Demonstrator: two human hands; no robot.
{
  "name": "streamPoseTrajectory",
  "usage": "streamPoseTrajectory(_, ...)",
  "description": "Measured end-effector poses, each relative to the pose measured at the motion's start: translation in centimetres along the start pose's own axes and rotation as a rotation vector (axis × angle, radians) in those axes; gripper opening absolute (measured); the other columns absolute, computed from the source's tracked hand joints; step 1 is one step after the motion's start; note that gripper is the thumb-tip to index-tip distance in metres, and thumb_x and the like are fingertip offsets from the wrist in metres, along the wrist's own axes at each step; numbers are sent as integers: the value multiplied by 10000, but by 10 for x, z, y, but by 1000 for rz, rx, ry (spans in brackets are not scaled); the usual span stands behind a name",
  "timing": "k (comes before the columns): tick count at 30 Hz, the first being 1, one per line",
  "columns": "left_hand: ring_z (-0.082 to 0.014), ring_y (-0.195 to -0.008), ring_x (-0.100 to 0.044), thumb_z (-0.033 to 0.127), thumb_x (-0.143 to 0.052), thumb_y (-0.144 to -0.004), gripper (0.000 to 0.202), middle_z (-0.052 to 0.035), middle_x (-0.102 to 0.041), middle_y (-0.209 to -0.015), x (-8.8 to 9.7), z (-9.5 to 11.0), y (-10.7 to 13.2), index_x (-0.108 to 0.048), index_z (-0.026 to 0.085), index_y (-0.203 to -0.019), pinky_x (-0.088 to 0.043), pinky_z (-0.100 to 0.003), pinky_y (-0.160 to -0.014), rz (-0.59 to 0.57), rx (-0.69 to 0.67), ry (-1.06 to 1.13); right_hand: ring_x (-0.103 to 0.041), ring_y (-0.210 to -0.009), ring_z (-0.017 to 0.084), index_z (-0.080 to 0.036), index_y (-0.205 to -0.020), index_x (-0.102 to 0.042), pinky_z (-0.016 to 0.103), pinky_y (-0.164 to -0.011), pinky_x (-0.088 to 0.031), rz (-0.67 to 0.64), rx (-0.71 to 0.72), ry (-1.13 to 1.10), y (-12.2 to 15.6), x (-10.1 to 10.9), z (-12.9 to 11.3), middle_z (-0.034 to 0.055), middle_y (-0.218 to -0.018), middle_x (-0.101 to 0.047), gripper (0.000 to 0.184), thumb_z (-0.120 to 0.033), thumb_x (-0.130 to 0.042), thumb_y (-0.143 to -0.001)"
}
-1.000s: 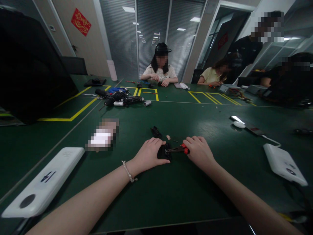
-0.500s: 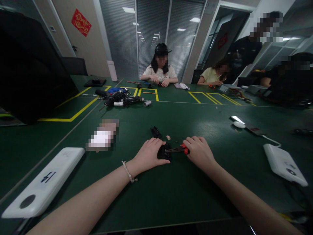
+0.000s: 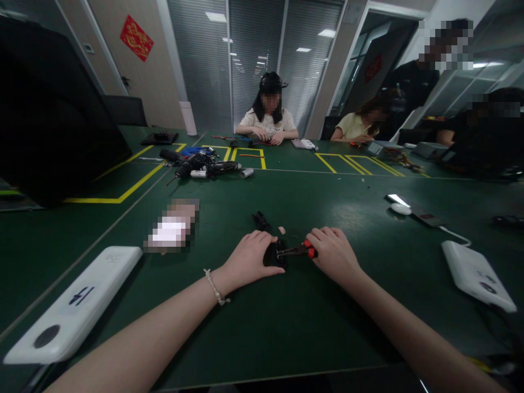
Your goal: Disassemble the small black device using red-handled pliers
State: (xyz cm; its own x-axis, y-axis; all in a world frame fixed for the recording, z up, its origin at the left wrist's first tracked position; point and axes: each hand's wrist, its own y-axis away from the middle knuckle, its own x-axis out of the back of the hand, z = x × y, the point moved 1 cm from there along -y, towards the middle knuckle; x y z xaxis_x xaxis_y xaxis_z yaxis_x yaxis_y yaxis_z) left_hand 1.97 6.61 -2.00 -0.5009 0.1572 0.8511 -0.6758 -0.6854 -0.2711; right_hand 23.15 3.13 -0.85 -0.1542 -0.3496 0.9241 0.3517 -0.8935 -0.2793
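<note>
My left hand (image 3: 250,255) grips a small black plastic part (image 3: 279,260) against the green table, thumb on the near side and fingers on the far side. My right hand (image 3: 333,252) is closed round the red handles of long-nose pliers (image 3: 298,250). The pliers' narrow jaws point left and reach the black part; whether they pinch anything there is too small to tell. Just beyond my left hand lies another black piece (image 3: 261,220). Beside it are a small pale scrap (image 3: 281,230) and a thin dark sliver (image 3: 294,237).
White power banks lie at left (image 3: 77,305) and right (image 3: 477,275). A phone-like object (image 3: 174,226), partly blurred out, lies left of my hands. Farther back sits a pile of black tools and cables (image 3: 200,164). A person (image 3: 268,117) works across the table (image 3: 311,191).
My hands, the pliers and the black part stay practically in place. Across the table, the person's hands have shifted slightly.
</note>
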Motion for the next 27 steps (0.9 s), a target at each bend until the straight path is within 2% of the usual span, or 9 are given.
streamPoseTrajectory(12, -244, -980, -482, 543, -608, -645, 565, -53, -538, -1040, -1, -1, 0, -477, 195, -1070, -387, -389, -844, 0, 0, -2, -469, -812, 207, -188, -866, -586, 342, -740, -273, -59, -7, 11, -1, 2, 6, 48, -887, -590, 195, -187, -509, -687)
streamPoseTrajectory(27, -234, -978, -488, 543, -610, -643, 575, -46, -541, -1043, -1, -2, 0, -475, 196, -1081, -388, -379, -843, -5, -2, -11, -462, -807, 206, -190, -868, -585, 352, -736, -264, -39, 8, 76, 0, 2, 5, 53, -884, -587, 220, -126, -497, -677)
